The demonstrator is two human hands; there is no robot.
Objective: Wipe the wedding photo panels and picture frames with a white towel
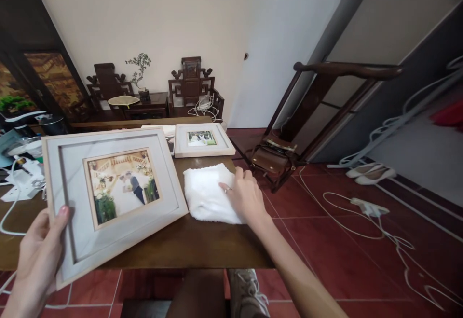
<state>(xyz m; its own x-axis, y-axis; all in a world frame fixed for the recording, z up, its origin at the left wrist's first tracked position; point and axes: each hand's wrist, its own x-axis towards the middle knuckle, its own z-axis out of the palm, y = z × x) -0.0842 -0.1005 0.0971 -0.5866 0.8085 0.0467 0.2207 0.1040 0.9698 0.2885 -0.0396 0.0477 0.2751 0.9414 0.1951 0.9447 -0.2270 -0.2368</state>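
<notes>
My left hand is closed on the lower left edge of a framed photo, its thumb over the front rim. The pale frame leans toward me above the table and shows a couple on a white path among flowers. At the right edge of a folded white cloth, my right hand has its bent fingers on the fabric; a ring shows on one finger. Some of its fingertips are hidden. Behind the cloth, a smaller framed photo lies face up, partly over other flat items.
The wooden table has a white power strip and cables at left. A dark wooden chair with a brown bag stands at right. Cables and another power strip lie on the red tiles near white shoes.
</notes>
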